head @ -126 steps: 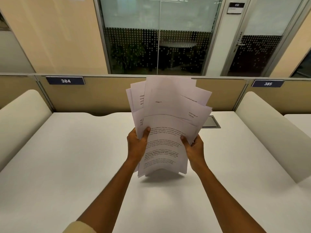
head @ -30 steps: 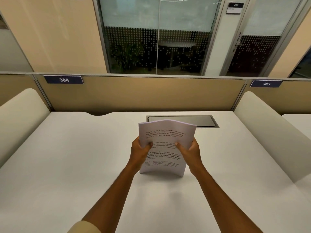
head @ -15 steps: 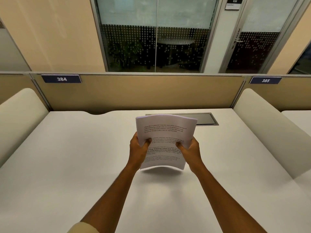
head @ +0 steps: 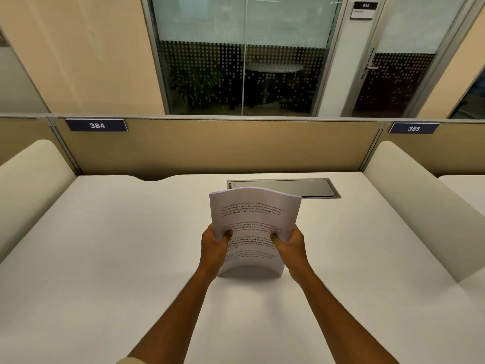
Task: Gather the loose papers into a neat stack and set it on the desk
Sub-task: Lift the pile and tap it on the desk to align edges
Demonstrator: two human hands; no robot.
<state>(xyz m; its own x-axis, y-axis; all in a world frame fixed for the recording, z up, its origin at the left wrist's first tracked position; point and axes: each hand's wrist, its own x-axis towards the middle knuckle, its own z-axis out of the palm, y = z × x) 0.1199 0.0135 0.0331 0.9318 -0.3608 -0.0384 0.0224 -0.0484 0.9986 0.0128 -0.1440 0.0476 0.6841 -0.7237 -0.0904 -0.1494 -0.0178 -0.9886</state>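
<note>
1. Now, stack [head: 253, 227]: printed sheets squared into one bundle, standing near upright over the desk [head: 105, 258], bowed across its width. Its lower edge is at the desktop; I cannot tell whether it touches.
2. Left hand [head: 214, 249]: clamped on the stack's left edge, thumb on the printed face, the other digits hidden behind the sheets.
3. Right hand [head: 290, 246]: clamped on the stack's right edge, thumb on the face, the rest hidden behind.
4. Desk: white top, bare around the stack, which is near the middle.
5. Hatch [head: 283, 188]: grey metal flap set in the desk, just behind the stack's top edge.
6. Partition [head: 210, 145]: tan panel along the desk's far side, bearing plate 384 [head: 96, 125] at left and plate 385 [head: 414, 128] at right.
7. Side dividers: pale and rounded, one at each end of the desk.
</note>
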